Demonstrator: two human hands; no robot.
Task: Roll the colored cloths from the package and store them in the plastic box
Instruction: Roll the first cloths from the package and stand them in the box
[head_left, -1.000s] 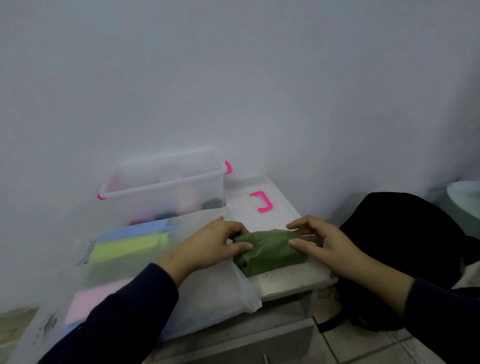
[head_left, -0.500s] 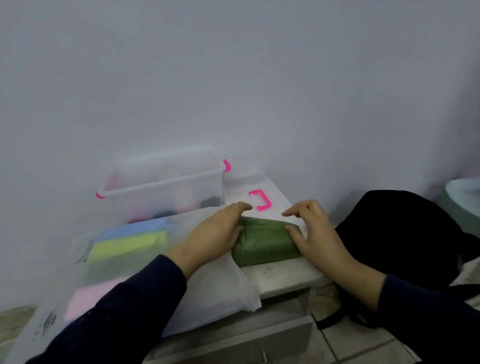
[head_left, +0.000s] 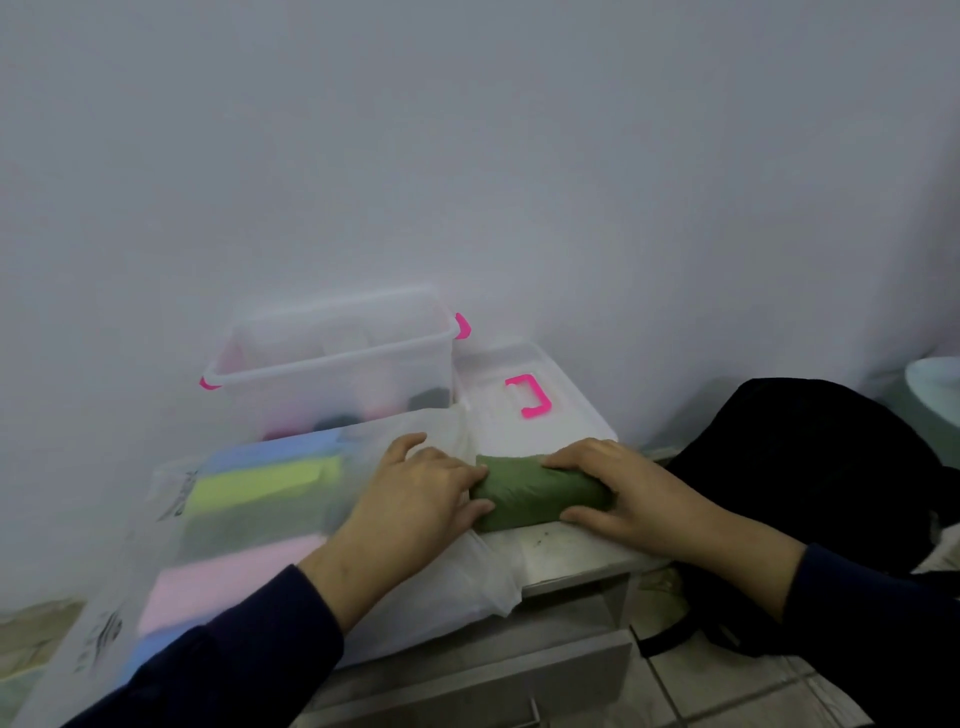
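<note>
Left to right. The translucent package (head_left: 171, 525) lies on the counter (head_left: 571, 561), with blue, yellow-green, dark green and pink folded cloths showing through it. Behind it stands the clear plastic box (head_left: 332, 364) with pink latches; dark and pink shapes, probably stored rolls, show dimly through its wall. Its lid (head_left: 519, 384) lies flat to the right. The left hand (head_left: 415, 499) rests partly on the package, fingers curled over the left end of the green cloth roll (head_left: 540, 491). The right hand (head_left: 613, 483) clasps the roll's right end, fingers over the top and thumb along the near side. Compared with a second ago, the roll is tighter and more even, and both hands have closed in on its ends. Rolling appears finished; transfer into the box seems the next step. A black bag (head_left: 810, 467) sits at far right.
</note>
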